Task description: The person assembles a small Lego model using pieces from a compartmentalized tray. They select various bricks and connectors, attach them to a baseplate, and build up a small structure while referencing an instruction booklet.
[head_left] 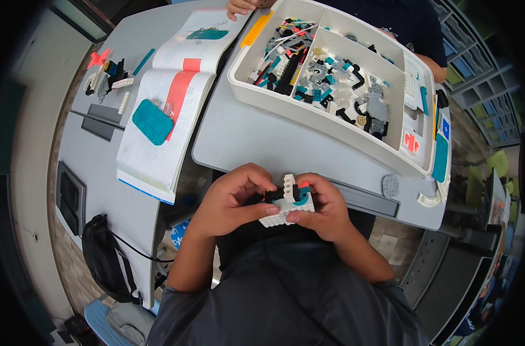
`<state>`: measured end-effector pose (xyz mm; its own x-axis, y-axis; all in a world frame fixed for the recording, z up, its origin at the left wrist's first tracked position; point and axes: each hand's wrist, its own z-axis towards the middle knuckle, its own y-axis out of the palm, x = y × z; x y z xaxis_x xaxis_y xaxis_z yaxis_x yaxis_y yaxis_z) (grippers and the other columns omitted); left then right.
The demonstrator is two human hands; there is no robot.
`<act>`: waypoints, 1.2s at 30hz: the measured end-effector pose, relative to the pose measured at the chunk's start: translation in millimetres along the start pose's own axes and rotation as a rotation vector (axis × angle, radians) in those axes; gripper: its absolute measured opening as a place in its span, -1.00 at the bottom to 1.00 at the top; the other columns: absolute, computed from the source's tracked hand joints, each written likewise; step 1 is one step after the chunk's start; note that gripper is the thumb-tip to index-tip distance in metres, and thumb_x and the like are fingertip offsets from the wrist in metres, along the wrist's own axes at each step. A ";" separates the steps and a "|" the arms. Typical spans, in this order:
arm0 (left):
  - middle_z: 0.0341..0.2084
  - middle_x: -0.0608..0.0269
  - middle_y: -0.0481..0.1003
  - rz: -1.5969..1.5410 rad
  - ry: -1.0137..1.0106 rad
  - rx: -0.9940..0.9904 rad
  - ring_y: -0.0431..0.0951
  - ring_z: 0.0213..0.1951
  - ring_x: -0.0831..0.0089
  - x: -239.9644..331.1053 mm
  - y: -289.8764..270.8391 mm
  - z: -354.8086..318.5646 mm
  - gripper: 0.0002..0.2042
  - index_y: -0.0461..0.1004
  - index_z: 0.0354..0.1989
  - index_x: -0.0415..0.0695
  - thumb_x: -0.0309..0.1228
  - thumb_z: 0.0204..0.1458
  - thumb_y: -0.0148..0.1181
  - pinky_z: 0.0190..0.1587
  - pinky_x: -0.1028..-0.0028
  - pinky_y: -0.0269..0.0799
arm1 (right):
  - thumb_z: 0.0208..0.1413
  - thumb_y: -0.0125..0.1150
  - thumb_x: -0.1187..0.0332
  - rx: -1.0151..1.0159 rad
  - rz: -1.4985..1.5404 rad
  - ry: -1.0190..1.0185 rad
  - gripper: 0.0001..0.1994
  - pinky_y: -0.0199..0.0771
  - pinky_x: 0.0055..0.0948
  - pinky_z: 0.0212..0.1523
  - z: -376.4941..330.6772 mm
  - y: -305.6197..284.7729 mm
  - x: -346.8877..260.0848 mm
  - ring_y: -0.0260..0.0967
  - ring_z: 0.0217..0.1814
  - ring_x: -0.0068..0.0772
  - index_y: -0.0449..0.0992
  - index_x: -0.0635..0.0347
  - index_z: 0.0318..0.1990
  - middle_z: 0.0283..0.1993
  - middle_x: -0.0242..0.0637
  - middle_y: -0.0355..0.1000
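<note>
Close to my body, past the table's near edge, a small brick model (284, 216) is held between both hands. It has a white studded base, an upright white piece, and black, teal and coral parts. My left hand (238, 199) is closed on its left side, thumb along the white base and fingers at the black part. On the other side, my right hand (326, 207) grips the base near the teal and coral parts, thumb at its lower edge. The fingers partly hide the model.
A white divided tray (326, 124) of loose bricks stands ahead. At left an open booklet (153, 147) lies under a teal plate (153, 121). Further left sits a small brick build (106, 78). Another person's hand (240, 7) rests by the tray. A black bag (104, 259) lies lower left.
</note>
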<state>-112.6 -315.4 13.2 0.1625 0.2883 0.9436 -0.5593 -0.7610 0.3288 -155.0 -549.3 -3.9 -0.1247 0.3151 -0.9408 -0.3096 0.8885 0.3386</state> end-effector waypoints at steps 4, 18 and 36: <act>-0.13 0.23 0.46 -0.090 -0.104 0.043 0.52 -0.04 0.46 4.0 -2.5 0.0 -0.66 0.48 -0.07 -0.23 -0.75 0.00 0.39 0.06 0.41 0.42 | 0.06 0.54 0.51 0.013 -0.047 0.025 -0.53 0.41 -0.53 -0.01 0.4 3.6 0.2 0.38 -0.04 -0.66 0.43 0.21 0.09 -0.07 -0.41 0.47; -0.17 0.24 0.49 -0.153 -0.204 0.057 0.53 -0.08 0.48 2.7 2.2 9.1 -0.64 0.49 -0.16 -0.19 -0.77 -0.09 0.45 0.01 0.44 0.43 | 0.01 0.63 0.33 0.044 -0.244 0.009 -0.52 0.40 -0.55 -0.08 -2.3 1.3 -9.1 0.33 -0.13 -0.66 0.47 0.18 0.01 -0.16 -0.44 0.45; -0.22 0.24 0.50 -0.093 -0.203 0.002 0.52 -0.15 0.49 15.7 9.6 9.6 -0.61 0.50 -0.25 -0.17 -0.77 -0.20 0.55 -0.04 0.49 0.40 | 0.00 0.64 0.31 0.054 -0.417 -0.018 -0.42 0.51 -0.45 0.00 -7.9 7.6 -20.0 0.52 -0.04 -0.52 0.49 0.20 0.15 -0.07 -0.32 0.56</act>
<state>-107.6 -323.7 31.6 0.3738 0.2347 0.8973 -0.5326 -0.7378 0.4148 -162.4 -551.5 17.6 0.0172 -0.0697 -0.9974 -0.2801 0.9573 -0.0717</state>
